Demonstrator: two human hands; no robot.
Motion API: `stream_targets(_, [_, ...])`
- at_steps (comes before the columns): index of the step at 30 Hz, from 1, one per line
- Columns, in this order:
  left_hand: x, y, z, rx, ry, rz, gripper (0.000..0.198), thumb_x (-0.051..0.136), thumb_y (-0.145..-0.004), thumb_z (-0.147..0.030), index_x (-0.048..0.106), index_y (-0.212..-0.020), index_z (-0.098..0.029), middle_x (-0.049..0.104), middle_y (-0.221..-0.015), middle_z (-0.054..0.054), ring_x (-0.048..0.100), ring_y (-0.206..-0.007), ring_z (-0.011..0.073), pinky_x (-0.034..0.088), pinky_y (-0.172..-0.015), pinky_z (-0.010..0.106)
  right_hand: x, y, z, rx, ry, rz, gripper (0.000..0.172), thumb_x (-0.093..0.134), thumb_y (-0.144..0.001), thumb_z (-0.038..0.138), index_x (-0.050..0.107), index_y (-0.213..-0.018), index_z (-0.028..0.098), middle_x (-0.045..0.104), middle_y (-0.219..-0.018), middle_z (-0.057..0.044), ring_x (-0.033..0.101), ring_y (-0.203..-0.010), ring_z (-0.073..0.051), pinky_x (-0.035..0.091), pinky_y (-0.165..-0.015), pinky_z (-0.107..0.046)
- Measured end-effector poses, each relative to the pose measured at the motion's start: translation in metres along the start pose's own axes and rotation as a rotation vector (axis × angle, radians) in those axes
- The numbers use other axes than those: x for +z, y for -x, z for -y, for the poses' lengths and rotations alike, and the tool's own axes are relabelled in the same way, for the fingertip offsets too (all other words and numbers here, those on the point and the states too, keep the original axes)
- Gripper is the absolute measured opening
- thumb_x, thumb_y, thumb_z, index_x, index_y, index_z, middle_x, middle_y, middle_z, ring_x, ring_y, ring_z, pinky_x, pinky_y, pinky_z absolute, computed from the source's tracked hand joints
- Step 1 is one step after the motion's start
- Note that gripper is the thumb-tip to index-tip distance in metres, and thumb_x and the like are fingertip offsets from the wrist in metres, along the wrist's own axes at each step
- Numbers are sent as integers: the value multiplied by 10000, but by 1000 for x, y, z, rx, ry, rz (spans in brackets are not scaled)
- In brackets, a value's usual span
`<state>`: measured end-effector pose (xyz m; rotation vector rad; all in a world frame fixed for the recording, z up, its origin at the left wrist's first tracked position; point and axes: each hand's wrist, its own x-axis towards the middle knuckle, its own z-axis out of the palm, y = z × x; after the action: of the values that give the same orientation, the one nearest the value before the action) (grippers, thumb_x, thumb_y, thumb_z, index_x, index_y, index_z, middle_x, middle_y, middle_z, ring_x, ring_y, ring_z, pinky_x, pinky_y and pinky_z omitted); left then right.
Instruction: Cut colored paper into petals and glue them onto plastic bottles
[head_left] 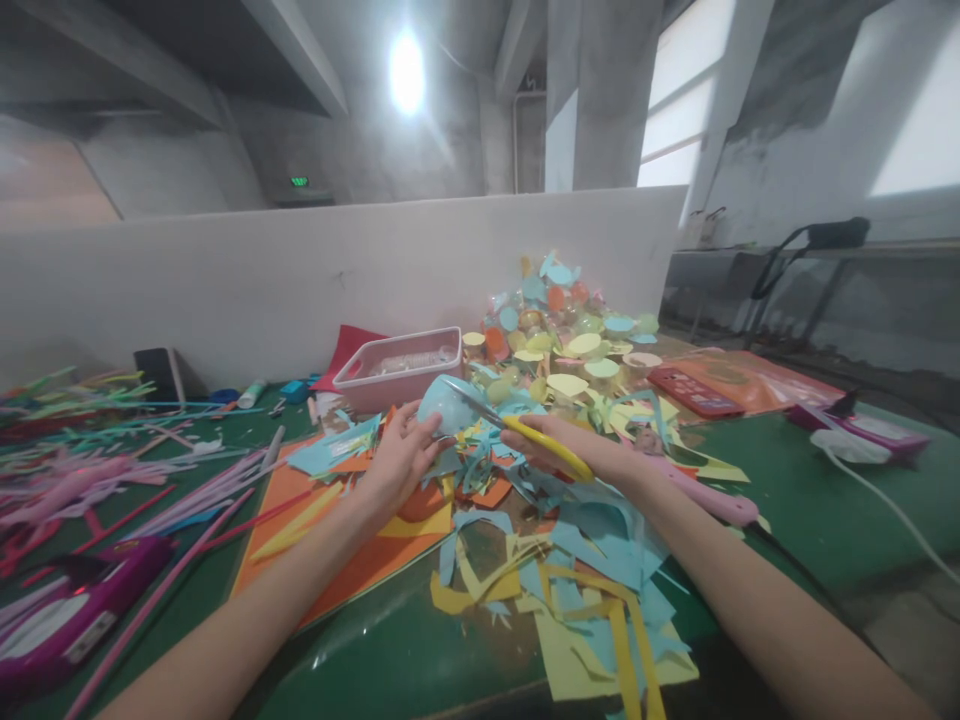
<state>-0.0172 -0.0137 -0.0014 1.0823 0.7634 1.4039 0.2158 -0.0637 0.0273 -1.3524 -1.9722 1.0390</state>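
Note:
My left hand (411, 440) grips a light-blue paper piece (448, 405) by its lower left edge, thumb and fingers closed on it. In my right hand (551, 450) is a pair of scissors (551, 443) with yellow handles. Their metal blades reach up and left, against the blue piece. Whether the blades are parted is hard to make out. Beneath both hands lies a heap of blue, yellow and orange paper scraps (487, 460). An orange sheet (337, 570) spreads under my left forearm.
A pink basket (397, 390) stands behind my left hand, beside a pile of round paper-topped pieces (570, 330). Colourful sticks (75, 480) and a purple device (82, 600) lie left. A pink glue gun (705, 495) with a cord and a red phone-like object (696, 392) are right.

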Motion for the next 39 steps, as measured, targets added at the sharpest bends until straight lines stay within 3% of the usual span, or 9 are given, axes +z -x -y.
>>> stream_targets(6, [-3,-6,-7,69,82,-80,546,915,-587,-308,532,-961,-199,663,-921,-6,657,-767,121,544,-706,264,0,0,-1,8,11,10,469,549,-891,659,395,-794,227,415,-597,58,338,-488,-82,269,-447,-241])
stream_targets(14, [-4,-3,-9,145,-3,30,510,914,-607,-381,620,-983,-201,677,-971,8,657,-857,140,544,-763,263,-1,1,-2,-42,9,43,438,579,-876,624,411,-823,223,403,-636,56,329,-532,-86,269,-454,-231])
stream_targets(23, [-7,-4,-7,88,-16,62,516,919,-603,-382,674,-1020,-203,706,-992,18,670,-876,152,565,-829,301,2,-6,-13,-62,-35,20,451,598,-858,643,433,-793,229,381,-624,47,343,-558,-106,281,-457,-250])
stream_targets(29, [-7,-3,-8,103,-6,65,543,906,-632,-365,607,-1063,-225,710,-1041,29,690,-881,161,584,-861,352,2,-2,-8,-24,-82,36,458,627,-837,644,449,-834,223,407,-634,51,358,-540,-96,285,-463,-247])
stream_targets(34, [-6,-4,-9,113,9,33,590,913,-621,-368,584,-1085,-213,716,-1047,50,697,-901,163,578,-832,306,-1,3,0,-2,-53,53,432,606,-855,618,426,-837,227,402,-640,58,331,-522,-90,260,-459,-243])
stream_targets(39, [-4,-3,-13,98,-6,49,620,935,-572,-378,589,-1058,-211,723,-1016,45,698,-896,169,564,-812,292,0,-1,-4,-85,-95,45,386,589,-881,577,441,-801,230,396,-677,26,375,-607,-133,335,-507,-270])
